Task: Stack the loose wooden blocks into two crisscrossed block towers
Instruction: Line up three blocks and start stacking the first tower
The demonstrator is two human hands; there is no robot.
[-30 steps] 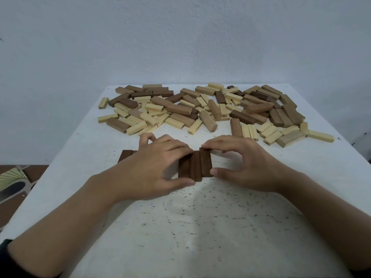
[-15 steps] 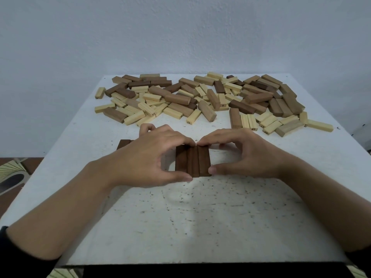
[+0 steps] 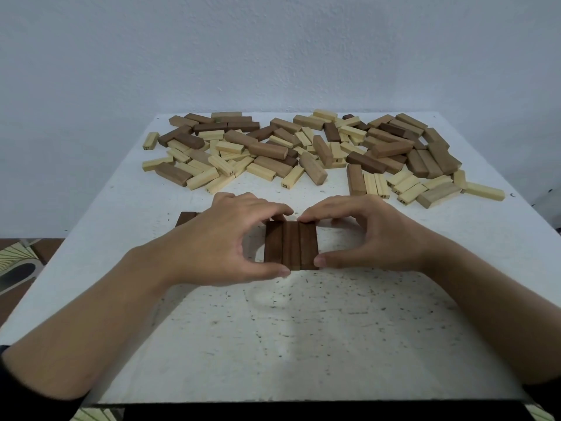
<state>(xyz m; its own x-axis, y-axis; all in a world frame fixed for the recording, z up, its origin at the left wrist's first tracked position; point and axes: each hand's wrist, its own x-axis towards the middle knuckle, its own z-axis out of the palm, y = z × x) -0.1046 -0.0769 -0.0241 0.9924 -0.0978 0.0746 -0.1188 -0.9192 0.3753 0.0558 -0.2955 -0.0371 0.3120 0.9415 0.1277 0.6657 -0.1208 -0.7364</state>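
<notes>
— Left hand (image 3: 224, 238) and right hand (image 3: 373, 235): what are they doing?
— Both pinch the row of three dark blocks (image 3: 290, 246), thumbs on its near ends and curled fingertips on its far ends.
— Where does the row sit?
— Flat on the table (image 3: 303, 344), between the hands, straight ahead of the person. Its blocks run lengthwise, near to far.
— So the next layer?
— I'd judge it must go crosswise, left to right. The loose pile (image 3: 273, 153) lies beyond both hands, across the far half of the table. One dark block (image 3: 185, 217) peeks out just behind the left hand, so that hand is nearer it.
</notes>
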